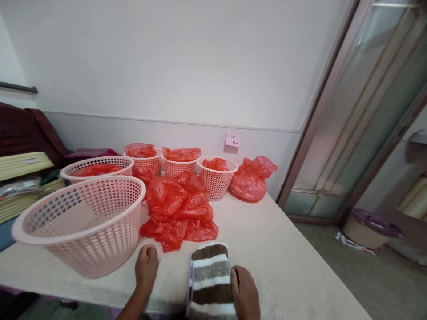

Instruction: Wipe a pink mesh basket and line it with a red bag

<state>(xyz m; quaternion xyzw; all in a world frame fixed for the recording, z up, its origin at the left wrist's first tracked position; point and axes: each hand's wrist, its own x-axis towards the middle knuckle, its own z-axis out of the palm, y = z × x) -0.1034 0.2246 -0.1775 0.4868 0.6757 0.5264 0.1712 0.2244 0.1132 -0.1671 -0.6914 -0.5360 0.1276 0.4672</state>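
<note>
A folded striped towel [211, 275], banded in brown, white and grey with a pale purple edge on its left, lies at the front of the table [283, 249]. My right hand [245, 291] is closed at the towel's right edge, its thumb side against the cloth. My left hand [147, 262] is curled into a fist over the table, left of the towel and apart from it; whatever it may hold is hidden. Just beyond it lies a crumpled heap of red plastic bags [180, 206]. A large pink perforated basket [100, 235] stands to its left.
Smaller pink baskets [217, 184] with red plastic in them line the wall side. A knotted, filled red bag [250, 182] sits at the back right. A pink note [231, 141] is on the wall. Beyond the table's right edge are a glass door [336, 151] and a lined bin [367, 231].
</note>
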